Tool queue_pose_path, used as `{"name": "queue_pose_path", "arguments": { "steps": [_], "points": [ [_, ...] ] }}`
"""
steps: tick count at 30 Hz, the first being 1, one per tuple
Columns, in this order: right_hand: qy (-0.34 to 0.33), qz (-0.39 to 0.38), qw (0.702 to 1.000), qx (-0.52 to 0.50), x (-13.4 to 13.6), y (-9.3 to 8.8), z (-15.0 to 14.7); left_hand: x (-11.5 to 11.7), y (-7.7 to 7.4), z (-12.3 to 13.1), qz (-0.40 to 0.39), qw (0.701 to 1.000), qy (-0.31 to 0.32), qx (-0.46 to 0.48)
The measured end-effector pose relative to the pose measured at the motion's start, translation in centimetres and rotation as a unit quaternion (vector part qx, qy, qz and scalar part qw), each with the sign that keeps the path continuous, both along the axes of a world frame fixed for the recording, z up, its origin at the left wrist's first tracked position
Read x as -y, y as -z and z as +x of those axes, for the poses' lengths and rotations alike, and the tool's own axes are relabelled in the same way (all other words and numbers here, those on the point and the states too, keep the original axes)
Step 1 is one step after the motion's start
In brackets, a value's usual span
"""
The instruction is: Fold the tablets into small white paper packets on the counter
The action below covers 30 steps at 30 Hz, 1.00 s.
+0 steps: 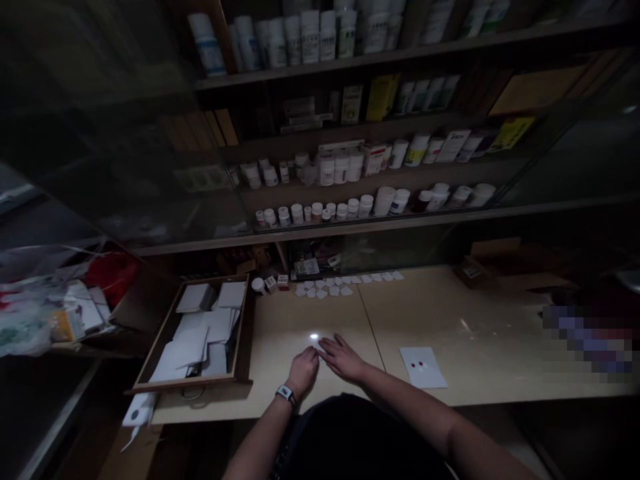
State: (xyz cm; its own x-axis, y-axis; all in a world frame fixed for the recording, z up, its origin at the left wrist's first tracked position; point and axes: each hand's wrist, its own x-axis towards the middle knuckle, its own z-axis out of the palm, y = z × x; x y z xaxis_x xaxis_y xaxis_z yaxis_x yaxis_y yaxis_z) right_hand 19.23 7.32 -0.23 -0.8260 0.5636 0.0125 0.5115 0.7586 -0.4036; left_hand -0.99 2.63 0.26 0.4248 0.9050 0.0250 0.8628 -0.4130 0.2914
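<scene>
My left hand [303, 373], with a watch [286, 394] on its wrist, is closed near the counter's front edge; what its fingers hold, if anything, is too small to tell. Just right of it, my right hand [342, 359] lies over the counter with its fingers spread, the fingertips close to the left hand. On the counter [280, 327], a white paper [430, 377] with two dark red round pieces on it lies to the right. Small folded white packets [334, 291] stand in rows at the back.
A wooden drawer [243, 353] full of white papers sits at the left, beside a white bottle [259, 287] and small boxes. Shelves [310, 235] of bottles rise behind. A cardboard box [495, 265] stands at the back right; bags [30, 313] lie far left.
</scene>
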Motion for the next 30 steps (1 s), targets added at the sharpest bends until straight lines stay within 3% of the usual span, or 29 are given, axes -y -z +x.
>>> {"name": "queue_pose_path", "arguments": {
  "steps": [10, 17, 22, 30],
  "points": [
    [0.002, -0.03, 1.0, -0.002, 0.2, -0.8, 0.7, 0.9, -0.3, 1.0, 0.003, 0.999, -0.001, -0.038],
    [0.201, -0.058, 0.978, -0.014, -3.0, -3.5, -2.9, 1.1, -0.5, 1.2, -0.018, 0.996, 0.008, -0.085],
    [0.182, -0.074, 0.98, 0.038, -4.6, -3.5, -4.7, 1.1, -0.6, 0.8, -0.029, 0.995, 0.026, -0.095],
    [0.179, -0.063, 0.974, 0.12, -4.5, -3.5, -6.3, 1.1, -0.4, 0.4, -0.03, 0.995, 0.041, -0.091]
  ]
}}
